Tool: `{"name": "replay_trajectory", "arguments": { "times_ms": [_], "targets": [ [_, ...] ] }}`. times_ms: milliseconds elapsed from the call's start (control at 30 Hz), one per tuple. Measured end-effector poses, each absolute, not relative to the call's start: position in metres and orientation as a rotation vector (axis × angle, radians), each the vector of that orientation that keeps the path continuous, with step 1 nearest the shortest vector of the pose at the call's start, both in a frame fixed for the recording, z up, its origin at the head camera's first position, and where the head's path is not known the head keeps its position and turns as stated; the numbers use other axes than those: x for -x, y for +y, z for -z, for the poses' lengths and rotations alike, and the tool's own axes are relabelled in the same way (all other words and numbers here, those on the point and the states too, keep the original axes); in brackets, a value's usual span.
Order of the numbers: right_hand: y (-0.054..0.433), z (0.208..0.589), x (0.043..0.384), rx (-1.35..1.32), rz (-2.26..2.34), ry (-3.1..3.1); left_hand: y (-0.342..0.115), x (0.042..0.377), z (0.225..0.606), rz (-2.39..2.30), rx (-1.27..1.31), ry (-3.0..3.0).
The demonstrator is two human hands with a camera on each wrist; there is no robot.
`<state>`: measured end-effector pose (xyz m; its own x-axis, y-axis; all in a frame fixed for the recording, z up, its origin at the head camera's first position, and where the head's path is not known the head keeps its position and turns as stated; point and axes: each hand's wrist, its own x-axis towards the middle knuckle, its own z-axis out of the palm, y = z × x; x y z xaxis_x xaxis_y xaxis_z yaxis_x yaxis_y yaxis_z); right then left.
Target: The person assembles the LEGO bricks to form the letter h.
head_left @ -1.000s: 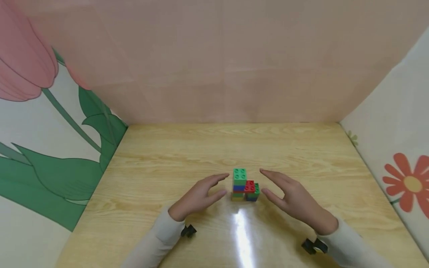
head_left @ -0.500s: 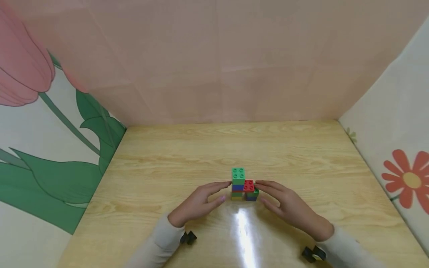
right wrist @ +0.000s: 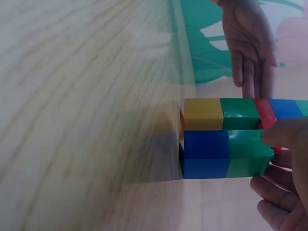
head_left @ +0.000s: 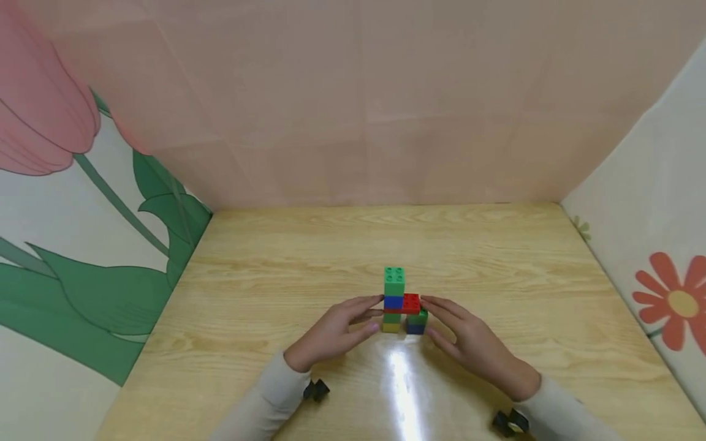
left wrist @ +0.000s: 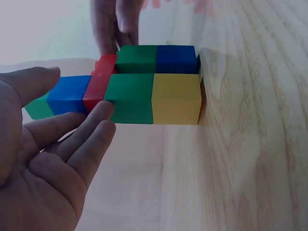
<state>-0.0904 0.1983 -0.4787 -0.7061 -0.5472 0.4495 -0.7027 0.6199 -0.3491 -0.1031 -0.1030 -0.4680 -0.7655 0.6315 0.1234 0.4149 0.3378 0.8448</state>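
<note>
A toy brick structure stands on the table between both hands. Its left column has a green brick [head_left: 394,288] on top, a blue brick [head_left: 393,302], a flat red brick [head_left: 410,302], another green brick [left wrist: 130,98] and a yellow brick [left wrist: 176,98] at the bottom. The red brick bridges to a shorter stack of a green brick [right wrist: 249,154] over a dark blue brick [right wrist: 206,154]. My left hand [head_left: 333,334] touches the left column with extended fingertips, its thumb apart. My right hand [head_left: 471,343] rests its fingertips against the right end, near the red and green bricks.
The wooden table [head_left: 276,257] reaches back to a pink wall [head_left: 364,122]. A tulip-patterned wall [head_left: 110,306] stands at the left, a flower-patterned one [head_left: 634,202] at the right. Black devices sit at both wrists.
Both hands have come inward from beside the structure to touch it. More of the bricks' front faces shows now; I cannot tell whether the structure is tilted or raised.
</note>
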Motion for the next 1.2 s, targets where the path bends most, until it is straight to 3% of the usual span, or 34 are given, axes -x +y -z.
{"name": "replay_trajectory", "arguments": {
  "times_ms": [1200],
  "targets": [
    [0.175,0.498,0.154,-0.902,-0.742,-2.795,-0.076,0.160,0.488,-1.093,-0.686,2.646]
  ]
}}
